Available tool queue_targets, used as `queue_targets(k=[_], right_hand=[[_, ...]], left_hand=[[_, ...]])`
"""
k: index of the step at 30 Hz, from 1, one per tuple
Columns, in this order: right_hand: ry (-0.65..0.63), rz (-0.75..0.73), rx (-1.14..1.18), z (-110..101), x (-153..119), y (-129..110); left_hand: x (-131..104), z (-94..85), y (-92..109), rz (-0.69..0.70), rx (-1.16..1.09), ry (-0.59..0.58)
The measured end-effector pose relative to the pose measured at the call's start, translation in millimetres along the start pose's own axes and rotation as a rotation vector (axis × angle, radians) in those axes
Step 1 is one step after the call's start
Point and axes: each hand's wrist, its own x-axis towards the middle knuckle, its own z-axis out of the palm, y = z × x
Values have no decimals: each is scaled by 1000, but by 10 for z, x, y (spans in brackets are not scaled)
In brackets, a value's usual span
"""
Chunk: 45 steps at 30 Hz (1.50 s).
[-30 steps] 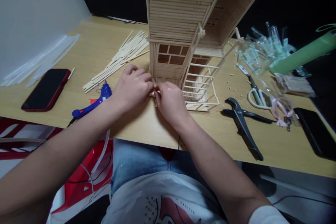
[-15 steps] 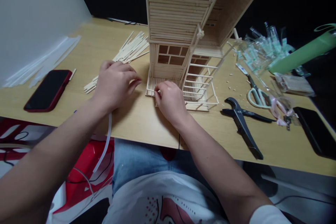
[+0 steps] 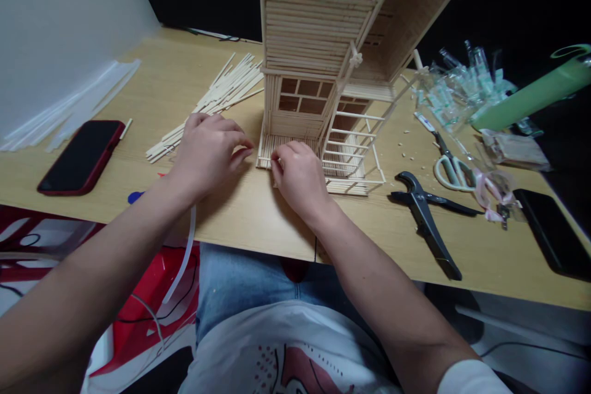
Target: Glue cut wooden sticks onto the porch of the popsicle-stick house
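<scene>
A multi-storey model house (image 3: 318, 31) of thin wooden sticks stands on the table, with a ladder-like stair (image 3: 354, 135) and a railed platform (image 3: 289, 143) at its foot. At the platform's front edge, my right hand (image 3: 300, 175) has its thumb and fingers closed together; whatever they pinch is hidden behind them. To the left of the platform hovers my left hand (image 3: 210, 151), loosely curled, a small gap between thumb and index finger and nothing visible in it. Behind that hand lies a pile of loose wooden sticks (image 3: 233, 86).
Left: a red-cased phone (image 3: 80, 157), clear glue sticks (image 3: 78, 101) and a blue object (image 3: 135, 197) by my forearm. Right: a black cutter (image 3: 422, 215), scissors (image 3: 452, 169), a black phone (image 3: 554, 231), plastic wrappers (image 3: 452, 98) and a green roll (image 3: 530, 92).
My left hand has shifted slightly down and to the right, uncovering more of the blue object near its forearm. My right hand stays at the platform edge.
</scene>
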Motion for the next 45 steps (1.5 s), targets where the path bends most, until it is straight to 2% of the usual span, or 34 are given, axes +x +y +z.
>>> queue_targets(k=[6,12,20,29,45], right_hand=[[-5,3,9,22,10,-4],[1,6,8,29,5,-8],[9,5,5,15,-4,-11],[61,14,126,41,-71,107],[-18,96,80,64,-43,98]], left_hand=[[17,23,-13,54,-32,18],[54,50,94,66,-69,-34],[99,141,173,119,-61,-40],[103,175,168,143,-25,-13],[110,157,170,134,-76,-39]])
